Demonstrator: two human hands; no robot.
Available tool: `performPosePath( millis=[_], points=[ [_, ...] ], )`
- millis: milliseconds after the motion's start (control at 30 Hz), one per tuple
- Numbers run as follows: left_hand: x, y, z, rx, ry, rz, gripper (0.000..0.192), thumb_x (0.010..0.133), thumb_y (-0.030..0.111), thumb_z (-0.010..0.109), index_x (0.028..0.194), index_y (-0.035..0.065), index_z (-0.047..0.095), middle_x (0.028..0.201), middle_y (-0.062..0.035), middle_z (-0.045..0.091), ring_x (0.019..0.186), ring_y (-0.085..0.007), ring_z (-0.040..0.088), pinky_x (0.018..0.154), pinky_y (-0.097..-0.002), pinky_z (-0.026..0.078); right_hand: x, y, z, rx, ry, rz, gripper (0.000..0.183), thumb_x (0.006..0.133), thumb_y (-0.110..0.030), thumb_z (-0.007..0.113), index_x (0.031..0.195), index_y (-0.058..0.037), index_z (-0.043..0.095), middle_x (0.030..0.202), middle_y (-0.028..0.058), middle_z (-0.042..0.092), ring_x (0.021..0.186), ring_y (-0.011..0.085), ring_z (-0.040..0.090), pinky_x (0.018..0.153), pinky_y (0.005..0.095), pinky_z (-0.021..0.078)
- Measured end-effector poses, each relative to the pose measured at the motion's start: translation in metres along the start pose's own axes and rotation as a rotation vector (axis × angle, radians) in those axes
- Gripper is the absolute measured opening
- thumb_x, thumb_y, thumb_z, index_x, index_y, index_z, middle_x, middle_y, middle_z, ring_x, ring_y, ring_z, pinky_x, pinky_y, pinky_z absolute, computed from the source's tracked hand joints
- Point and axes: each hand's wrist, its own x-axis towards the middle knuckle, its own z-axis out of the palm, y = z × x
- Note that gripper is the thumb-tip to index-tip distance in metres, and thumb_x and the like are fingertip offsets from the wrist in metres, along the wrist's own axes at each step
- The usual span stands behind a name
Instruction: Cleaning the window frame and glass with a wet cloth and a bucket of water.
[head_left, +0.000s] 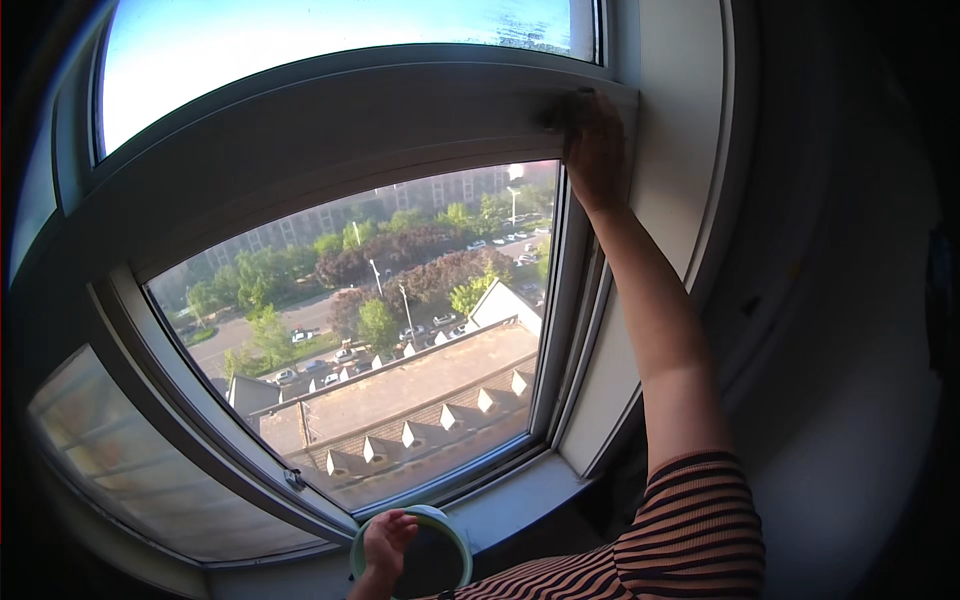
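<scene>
My right hand (598, 161) reaches up to the top right corner of the window's frame. Its fingers press a dark, blurred wad, apparently a cloth (559, 116), against the wide white crossbar (360, 120). Low in view, my left hand (388, 541) is at the left rim of a pale green round bucket (463, 551), fingers half curled over its opening. Whether it grips the rim or only hovers there, I cannot tell. The bucket's inside looks dark, and its contents cannot be made out.
The closed lower pane (420, 315) has a small latch (295, 478) on its left frame. A sill (517, 495) runs below it, and a white side jamb (679, 150) stands at right. Outside, far below, are roofs, trees and parked cars. An upper pane (300, 60) shows bright sky.
</scene>
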Motion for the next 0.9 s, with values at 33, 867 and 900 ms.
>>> performPosePath(
  millis=[33,867,900],
  points=[
    [0.003,-0.004,0.004,0.016,0.001,0.002,0.030,0.088,0.024,0.045,0.098,-0.0019,0.054,0.085,-0.0159,0.063,0.078,-0.0263,0.062,0.077,-0.0355,0.050,-0.003,0.013,-0.006,0.002,0.000,-0.002,0.029,0.078,-0.002,0.056,0.106,-0.0044,0.053,0.111,0.0188,0.051,0.105,0.0363,0.050,0.094,0.0440,0.0402],
    [0.041,-0.016,0.448,-0.174,-0.637,0.380,0.025,0.095,0.018,0.045,0.114,0.0016,0.049,0.101,-0.0067,0.059,0.089,-0.0128,0.060,0.075,-0.0262,0.052,-0.115,0.043,-0.142,0.957,-0.712,0.249,0.057,0.072,-0.004,0.063,0.124,0.0004,0.039,0.123,0.0241,0.038,0.112,0.0411,0.042,0.093,0.0451,0.0389],
    [0.041,-0.011,0.461,-0.176,-0.647,0.373,0.025,0.095,0.018,0.045,0.114,0.0016,0.049,0.101,-0.0067,0.059,0.089,-0.0128,0.060,0.075,-0.0262,0.052,-0.112,0.050,-0.152,0.963,-0.678,0.253,0.063,0.073,-0.006,0.064,0.128,-0.0002,0.034,0.129,0.0261,0.032,0.117,0.0428,0.039,0.096,0.0451,0.0374]
  ],
)
